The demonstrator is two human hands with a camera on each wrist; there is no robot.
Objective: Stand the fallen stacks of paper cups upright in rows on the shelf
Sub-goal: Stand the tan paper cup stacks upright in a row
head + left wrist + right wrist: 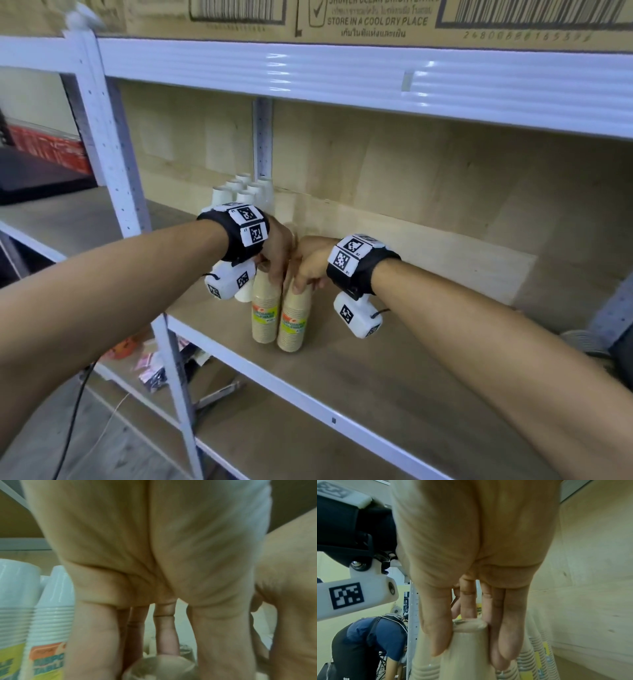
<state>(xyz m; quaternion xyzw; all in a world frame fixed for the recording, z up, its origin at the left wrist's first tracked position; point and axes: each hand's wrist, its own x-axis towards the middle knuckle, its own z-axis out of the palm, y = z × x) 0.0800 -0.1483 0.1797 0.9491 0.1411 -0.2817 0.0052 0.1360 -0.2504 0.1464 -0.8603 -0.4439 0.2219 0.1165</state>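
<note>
My left hand point(278, 251) and right hand point(310, 265) each grip the top of a brown cup stack point(264, 310), point(294, 320), fingers curled round it from above. Both stacks stand upright, touching, near the shelf point(394, 373) front edge, white stacks point(245, 192) behind. Hands hide the stack tops; any fallen stacks are out of view.

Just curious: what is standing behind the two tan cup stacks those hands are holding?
Behind the two tan cup stacks, white cup stacks stand upright by the shelf's back wall. The left hand, right hand and wristbands cover their lower parts, so their number is unclear.
</note>
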